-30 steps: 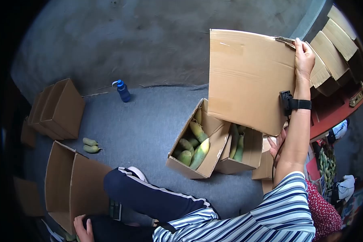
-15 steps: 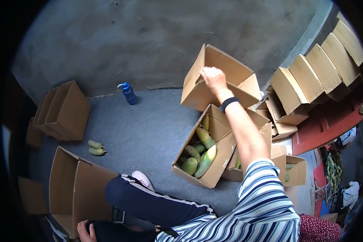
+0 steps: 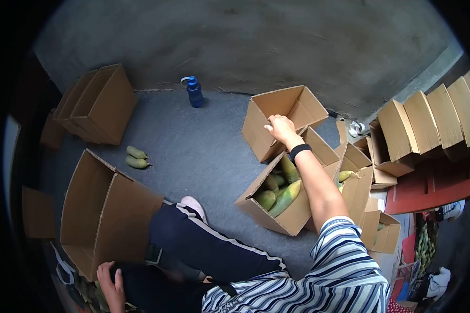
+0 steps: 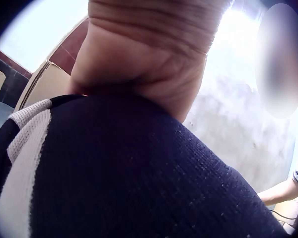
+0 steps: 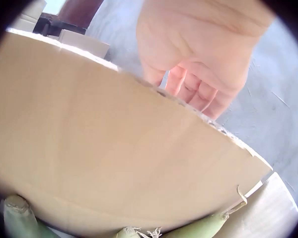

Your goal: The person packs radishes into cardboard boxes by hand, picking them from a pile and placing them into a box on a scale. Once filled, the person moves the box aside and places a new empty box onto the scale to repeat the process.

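Observation:
An empty cardboard box (image 3: 257, 130) stands near the wall, its opening facing up. My right hand (image 3: 281, 128) is over its near side, fingers loosely bent with no cardboard visibly pinched between them. In the right wrist view, the hand (image 5: 198, 54) is beyond a cardboard wall (image 5: 114, 144), which partly hides the fingertips. Nearer me, an open box (image 3: 266, 221) holds several green, long vegetables (image 3: 285, 198). My left hand (image 3: 110, 287) rests on my dark-trousered leg; the left wrist view shows its wrist (image 4: 144, 54) against the cloth, fingers hidden.
Nested boxes (image 3: 107, 107) stand at left, with a large open box (image 3: 125, 219) below them. Two vegetables (image 3: 137, 157) and a blue bottle (image 3: 195, 93) are on the floor. More boxes (image 3: 397, 130) line the right, beside a red panel (image 3: 433, 185).
My right hand has swung the empty box over from the right, and it now stands upright by the wall beyond the filled box. My left hand stays on my leg; the head view has shifted.

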